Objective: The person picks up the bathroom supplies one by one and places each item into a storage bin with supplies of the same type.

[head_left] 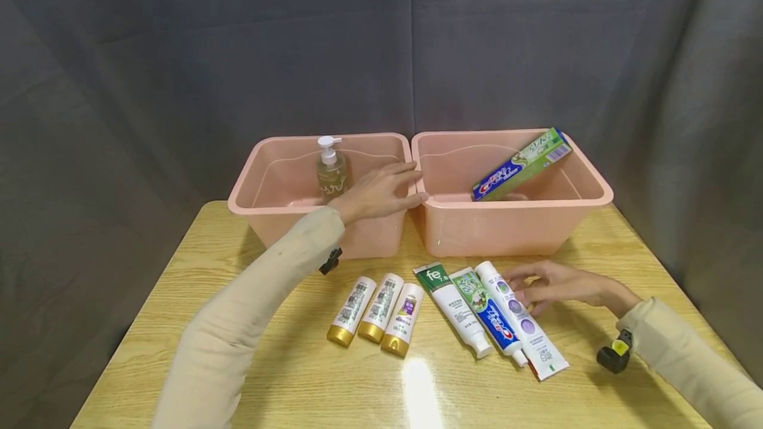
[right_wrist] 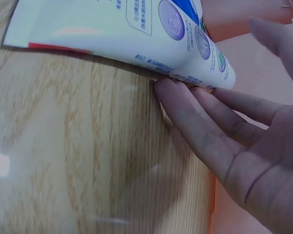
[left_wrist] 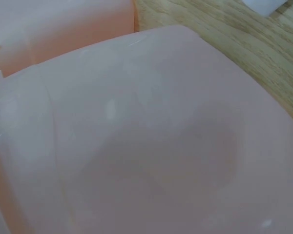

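My left hand (head_left: 381, 190) reaches across the right end of the left pink bin (head_left: 253, 202), fingers extended, fingertips at the adjoining rims. Inside that bin stands a pump bottle (head_left: 332, 174) with a white pump. On the table, my right hand (head_left: 563, 283) is beside a white toothpaste tube (head_left: 524, 323) with purple circles. In the right wrist view its fingertips (right_wrist: 168, 92) are right at the tube's lower edge, while the thumb (right_wrist: 278, 41) stays apart. Close by lie a blue-and-green toothpaste tube (head_left: 491, 316) and a green-and-white tube (head_left: 456, 310).
Three white bottles with gold caps, one (head_left: 402, 320) nearest the tubes, lie on the wooden table (head_left: 286, 376). The right pink bin (head_left: 501, 230) holds a toothpaste box (head_left: 524, 164) leaning against its back right corner. A dark curtain (head_left: 381, 45) hangs behind the bins.
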`<state>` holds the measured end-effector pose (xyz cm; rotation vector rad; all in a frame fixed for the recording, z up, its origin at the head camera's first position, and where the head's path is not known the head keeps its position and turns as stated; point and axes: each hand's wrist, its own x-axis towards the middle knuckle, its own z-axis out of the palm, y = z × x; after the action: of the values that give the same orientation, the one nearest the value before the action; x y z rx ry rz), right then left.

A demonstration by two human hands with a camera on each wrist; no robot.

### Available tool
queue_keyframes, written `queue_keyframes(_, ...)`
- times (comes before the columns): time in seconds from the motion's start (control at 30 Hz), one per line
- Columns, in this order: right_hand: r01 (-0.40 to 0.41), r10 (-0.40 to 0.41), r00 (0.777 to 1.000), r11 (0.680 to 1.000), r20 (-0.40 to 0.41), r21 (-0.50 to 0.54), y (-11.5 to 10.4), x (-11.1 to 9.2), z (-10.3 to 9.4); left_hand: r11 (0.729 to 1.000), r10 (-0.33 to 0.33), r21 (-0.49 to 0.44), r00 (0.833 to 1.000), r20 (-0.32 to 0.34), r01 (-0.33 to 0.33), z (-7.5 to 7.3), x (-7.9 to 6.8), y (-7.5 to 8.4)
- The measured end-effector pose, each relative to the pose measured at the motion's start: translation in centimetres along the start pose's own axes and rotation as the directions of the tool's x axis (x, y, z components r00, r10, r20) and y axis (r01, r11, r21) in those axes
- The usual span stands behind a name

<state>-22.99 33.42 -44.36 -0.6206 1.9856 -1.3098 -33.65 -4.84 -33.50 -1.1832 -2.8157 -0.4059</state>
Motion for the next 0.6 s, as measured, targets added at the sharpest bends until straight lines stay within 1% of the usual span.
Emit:
queue_keyframes(0.1,-0.013,0.013,1.0,1.0,-0.011,-0.008,0.05,0.1,0.13,1.0,-0.002,-0.002,1.0,0.007,0.002,0.04,-0.04,0.05)
queue_keyframes(0.23,-0.016,0.016,1.0,1.0,-0.023,-0.009,-0.1,0.11,0.25,1.0,-0.003,-0.009,1.0,-0.002,0.003,0.08,-0.05,0.04)
queue_keyframes(0.43,-0.03,0.031,0.999,0.999,-0.027,0.015,-0.47,0.1,0.47,1.0,-0.008,-0.004,1.0,-0.007,0.008,0.1,-0.09,-0.04)
queue_keyframes(0.6,-0.041,0.041,0.998,0.999,-0.042,0.023,-0.6,0.23,0.63,1.0,-0.016,-0.021,1.0,-0.003,0.016,0.07,-0.13,0.01)
